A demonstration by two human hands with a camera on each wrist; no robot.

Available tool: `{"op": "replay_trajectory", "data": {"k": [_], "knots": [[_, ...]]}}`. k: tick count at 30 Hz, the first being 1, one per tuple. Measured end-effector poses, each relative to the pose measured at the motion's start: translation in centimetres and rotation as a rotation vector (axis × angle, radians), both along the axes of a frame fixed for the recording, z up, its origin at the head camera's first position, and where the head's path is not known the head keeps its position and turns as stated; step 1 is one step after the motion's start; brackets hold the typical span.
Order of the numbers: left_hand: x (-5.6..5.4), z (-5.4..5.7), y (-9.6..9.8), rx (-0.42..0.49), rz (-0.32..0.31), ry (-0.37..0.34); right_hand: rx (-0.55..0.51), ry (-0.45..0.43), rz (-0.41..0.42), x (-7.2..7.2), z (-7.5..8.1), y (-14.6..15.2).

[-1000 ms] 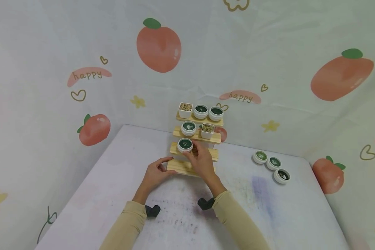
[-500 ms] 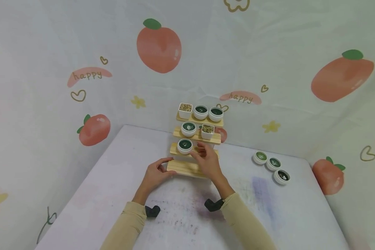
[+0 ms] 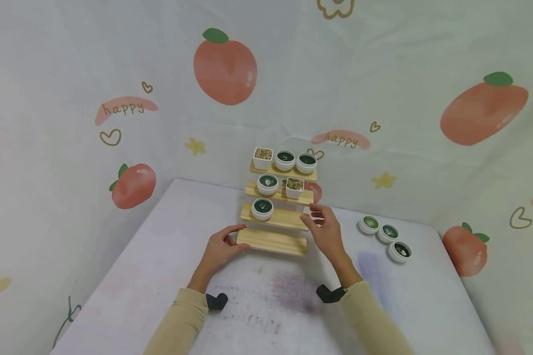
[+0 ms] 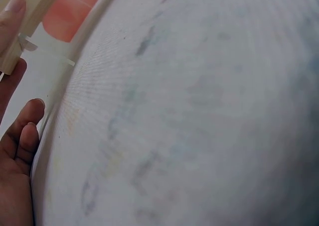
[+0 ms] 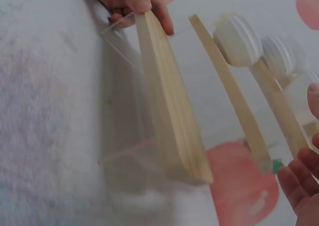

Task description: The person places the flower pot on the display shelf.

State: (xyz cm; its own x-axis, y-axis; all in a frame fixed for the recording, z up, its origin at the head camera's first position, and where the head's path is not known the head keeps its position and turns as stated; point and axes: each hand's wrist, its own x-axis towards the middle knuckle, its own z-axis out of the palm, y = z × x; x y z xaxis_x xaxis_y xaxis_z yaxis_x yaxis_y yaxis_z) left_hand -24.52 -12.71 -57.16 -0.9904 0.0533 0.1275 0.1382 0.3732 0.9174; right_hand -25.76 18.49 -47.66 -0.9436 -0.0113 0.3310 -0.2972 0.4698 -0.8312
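Observation:
A tiered wooden stand (image 3: 273,240) with several plank shelves is at the middle of the table. My left hand (image 3: 222,249) pinches the left end of its lowest plank, as the right wrist view also shows. By the right end of the second plank from the bottom, my right hand (image 3: 326,231) hovers with nothing in its parted fingers. That plank bears a round white bowl (image 3: 262,209) with a dark green filling at its left. Above it are another round bowl (image 3: 267,184) and a square white pot (image 3: 295,187). The top plank carries a square pot (image 3: 263,158) and two round bowls (image 3: 285,160).
Three round white bowls (image 3: 388,233) with green or dark fillings stand in a slanting row on the table at the right. Behind the stand hangs a white backdrop (image 3: 288,74) printed with peaches. A black strap piece (image 3: 330,294) shows at each wrist.
My right hand has let go of the round bowl on the second plank from the bottom and moved right, off the plank. The left hand has stayed at the stand's left end.

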Motion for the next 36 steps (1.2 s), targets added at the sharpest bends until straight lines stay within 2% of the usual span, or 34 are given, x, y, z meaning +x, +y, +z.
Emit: {"op": "replay_trajectory", "data": {"k": [8, 21, 29, 36], "knots": [[0.0, 0.0, 0.0, -0.002, -0.002, -0.014, 0.04, -0.012, -0.129, -0.5, 0.0, 4.1], [0.5, 0.3, 0.1, -0.036, 0.0, -0.056, 0.134, -0.143, -0.295, -2.0, -1.5, 11.6], [0.3, 0.4, 0.1, -0.03, -0.002, -0.046, 0.361, -0.231, -0.323, -2.7, -0.9, 14.4], [0.1, 0.2, 0.0, -0.03, -0.003, -0.031, 0.479, -0.338, -0.334, -3.3, -1.9, 16.1]]}}
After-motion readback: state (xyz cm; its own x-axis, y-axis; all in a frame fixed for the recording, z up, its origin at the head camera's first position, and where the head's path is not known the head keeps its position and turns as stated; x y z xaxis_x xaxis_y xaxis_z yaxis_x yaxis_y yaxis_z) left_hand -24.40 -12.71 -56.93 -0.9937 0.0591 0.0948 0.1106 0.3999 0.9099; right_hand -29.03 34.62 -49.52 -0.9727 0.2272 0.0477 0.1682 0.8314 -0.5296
